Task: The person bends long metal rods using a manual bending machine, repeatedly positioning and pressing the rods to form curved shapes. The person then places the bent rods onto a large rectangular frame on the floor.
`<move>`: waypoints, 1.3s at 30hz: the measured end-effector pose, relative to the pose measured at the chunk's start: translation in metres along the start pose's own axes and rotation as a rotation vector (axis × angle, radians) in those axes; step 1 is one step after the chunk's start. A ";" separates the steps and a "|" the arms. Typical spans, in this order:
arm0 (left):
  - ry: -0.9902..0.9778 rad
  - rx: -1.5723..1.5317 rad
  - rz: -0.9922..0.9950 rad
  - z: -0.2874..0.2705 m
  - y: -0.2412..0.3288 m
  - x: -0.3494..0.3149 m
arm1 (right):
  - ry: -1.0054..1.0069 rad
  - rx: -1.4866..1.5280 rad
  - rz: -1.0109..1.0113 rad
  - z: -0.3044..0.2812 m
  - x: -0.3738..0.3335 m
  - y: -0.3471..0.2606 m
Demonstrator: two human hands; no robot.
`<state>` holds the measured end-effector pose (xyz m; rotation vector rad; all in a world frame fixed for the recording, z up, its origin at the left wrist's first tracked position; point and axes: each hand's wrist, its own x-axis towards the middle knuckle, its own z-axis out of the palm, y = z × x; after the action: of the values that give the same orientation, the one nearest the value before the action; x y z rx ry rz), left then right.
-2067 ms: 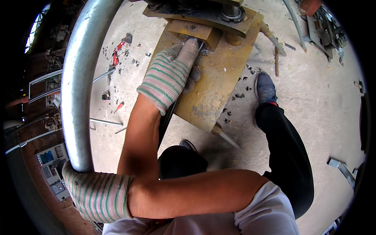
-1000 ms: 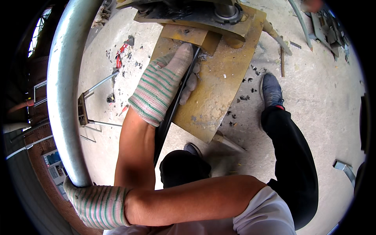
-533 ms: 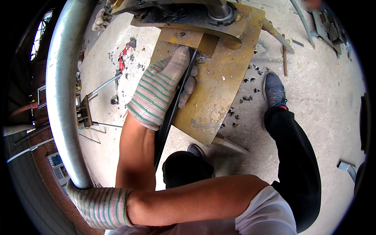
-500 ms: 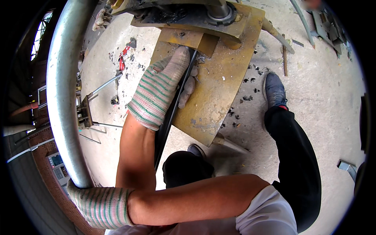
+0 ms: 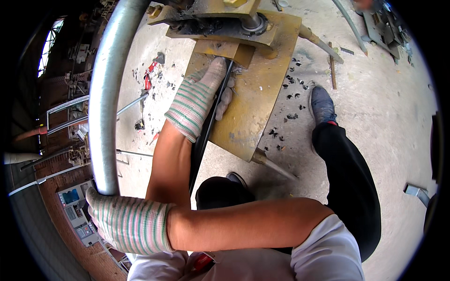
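Observation:
My left hand (image 5: 199,100), in a striped knit glove, is wrapped round a long black bar (image 5: 206,129). Its thumb lies along the near side, and its fingertips show on the far side of the bar. The bar's far end meets a yellowish metal block (image 5: 218,48) under the plates of a bolted press (image 5: 225,29). My right arm crosses over my left forearm. At the left, my right hand (image 5: 131,222), gloved alike, is closed round the lower end of a thick grey metal pipe (image 5: 105,107). What the bar touches inside the press is hidden.
The press stands on a brownish metal plate (image 5: 248,112) with legs (image 5: 276,168). Black scraps (image 5: 291,116) litter the concrete floor, with a red object (image 5: 149,77) to the left. A control panel (image 5: 77,210) is at lower left, and metal parts (image 5: 382,30) lie at far right.
The pipe and my right hand have shifted right and slightly up in the view. My left hand keeps its hold on the bar by the block. The whole view has shifted a little.

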<state>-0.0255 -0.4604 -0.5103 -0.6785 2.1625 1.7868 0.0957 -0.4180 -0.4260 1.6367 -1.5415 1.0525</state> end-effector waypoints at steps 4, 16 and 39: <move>0.006 -0.013 -0.022 0.000 -0.001 0.001 | -0.140 -0.063 -0.170 -0.001 -0.006 0.004; 0.027 -0.003 -0.043 0.001 0.003 -0.003 | 0.085 0.030 -0.076 0.021 0.032 0.004; 0.083 -0.057 0.117 0.007 -0.015 -0.005 | 0.783 -0.127 0.792 -0.037 -0.022 0.071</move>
<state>-0.0144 -0.4544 -0.5225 -0.6630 2.2565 1.9175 0.0208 -0.3823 -0.4327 0.3547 -1.6246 1.6797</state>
